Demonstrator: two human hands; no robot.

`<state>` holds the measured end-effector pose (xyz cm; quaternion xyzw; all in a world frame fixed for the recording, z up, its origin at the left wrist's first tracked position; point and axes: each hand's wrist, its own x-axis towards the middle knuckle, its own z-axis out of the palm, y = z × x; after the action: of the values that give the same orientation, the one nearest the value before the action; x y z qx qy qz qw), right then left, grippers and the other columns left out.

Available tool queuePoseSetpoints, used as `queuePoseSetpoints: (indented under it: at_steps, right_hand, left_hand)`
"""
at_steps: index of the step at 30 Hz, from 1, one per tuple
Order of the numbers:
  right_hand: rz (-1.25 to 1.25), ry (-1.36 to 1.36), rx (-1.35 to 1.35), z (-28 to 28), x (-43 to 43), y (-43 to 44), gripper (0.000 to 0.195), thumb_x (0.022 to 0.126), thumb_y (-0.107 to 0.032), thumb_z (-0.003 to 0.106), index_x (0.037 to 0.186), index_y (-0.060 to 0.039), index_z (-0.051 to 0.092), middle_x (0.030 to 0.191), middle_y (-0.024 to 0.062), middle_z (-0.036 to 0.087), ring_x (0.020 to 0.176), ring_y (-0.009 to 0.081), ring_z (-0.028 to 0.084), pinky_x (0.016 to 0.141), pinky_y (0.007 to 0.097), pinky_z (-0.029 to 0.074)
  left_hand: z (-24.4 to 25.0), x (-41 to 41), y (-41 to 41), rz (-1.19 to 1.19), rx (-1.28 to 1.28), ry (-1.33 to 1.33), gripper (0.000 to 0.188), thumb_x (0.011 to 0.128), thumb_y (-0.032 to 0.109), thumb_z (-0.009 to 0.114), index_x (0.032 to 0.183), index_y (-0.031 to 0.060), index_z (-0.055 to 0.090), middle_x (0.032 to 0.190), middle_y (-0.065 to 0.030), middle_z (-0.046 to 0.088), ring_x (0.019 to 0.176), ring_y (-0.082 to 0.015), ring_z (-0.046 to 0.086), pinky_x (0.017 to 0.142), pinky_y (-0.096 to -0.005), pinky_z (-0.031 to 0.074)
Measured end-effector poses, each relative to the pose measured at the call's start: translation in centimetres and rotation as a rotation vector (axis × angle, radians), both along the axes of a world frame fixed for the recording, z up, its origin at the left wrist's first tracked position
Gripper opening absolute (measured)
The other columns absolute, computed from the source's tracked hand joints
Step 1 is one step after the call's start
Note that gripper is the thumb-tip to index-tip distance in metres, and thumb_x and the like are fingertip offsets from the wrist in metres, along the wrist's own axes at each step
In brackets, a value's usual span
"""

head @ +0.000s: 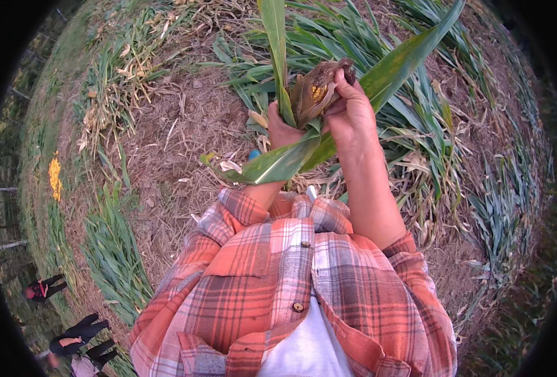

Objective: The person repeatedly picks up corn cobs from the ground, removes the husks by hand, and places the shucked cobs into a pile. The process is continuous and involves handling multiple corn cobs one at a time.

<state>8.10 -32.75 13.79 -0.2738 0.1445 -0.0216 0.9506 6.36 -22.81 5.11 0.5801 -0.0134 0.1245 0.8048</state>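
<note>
An ear of corn (315, 92) in brown, dry husk is held between my hands near the top centre, with yellow kernels showing through a gap. My left hand (281, 126) grips the corn's base and stalk from the left, its fingers partly hidden by a green leaf. My right hand (352, 109) holds the husk near the dark tip, thumb on top. Long green corn leaves (276, 162) spread from the stalk, one crossing in front of my left wrist and another reaching to the upper right behind my right hand.
Cut green corn stalks (415, 108) lie in heaps behind and right of my hands. Another heap (113, 249) lies left, on straw-strewn soil (165, 179). A pile of yellow corn ears (55, 179) is farther left. Several people (78, 330) stand at the lower left.
</note>
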Motion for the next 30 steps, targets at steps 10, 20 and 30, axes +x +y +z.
queuePoseSetpoints:
  at_steps: [10, 20, 30]
  right_hand:
    - [0.091, -0.192, 0.217, -2.1, -0.4, -2.0, 0.011, 0.089, -0.01, 0.055, 0.098, -0.0035, 0.055, 0.092, 0.0064, 0.061, 0.092, 0.021, 0.059, 0.087, 0.0355, 0.047]
    - [0.142, -0.319, 0.011, -3.2, -1.7, -2.4, 0.014, 0.093, -0.016, 0.05, 0.103, -0.0069, 0.052, 0.094, 0.0046, 0.06, 0.095, 0.018, 0.057, 0.087, 0.0313, 0.044]
    - [-0.199, -0.166, -0.069, -2.7, 2.2, -2.3, 0.016, 0.097, -0.02, 0.042, 0.098, -0.0053, 0.047, 0.065, 0.0024, 0.046, 0.06, 0.0157, 0.045, 0.074, 0.032, 0.048]
  left_hand:
    - [2.5, 1.1, 0.3, -0.261, -0.069, -0.026, 0.073, 0.054, 0.001, 0.085, 0.115, -0.0005, 0.045, 0.111, -0.0097, 0.058, 0.1, -0.015, 0.056, 0.088, -0.0296, 0.046]
    - [3.9, 0.9, 2.3, -0.469, -0.066, 0.129, 0.074, 0.057, -0.003, 0.082, 0.121, 0.0004, 0.046, 0.107, -0.006, 0.058, 0.092, -0.014, 0.058, 0.083, -0.0282, 0.048]
    - [-11.9, -3.2, 12.6, -0.444, 0.097, 0.476, 0.054, 0.081, 0.014, 0.068, 0.128, 0.0035, 0.044, 0.112, -0.0113, 0.057, 0.098, -0.0155, 0.056, 0.083, -0.0309, 0.05]
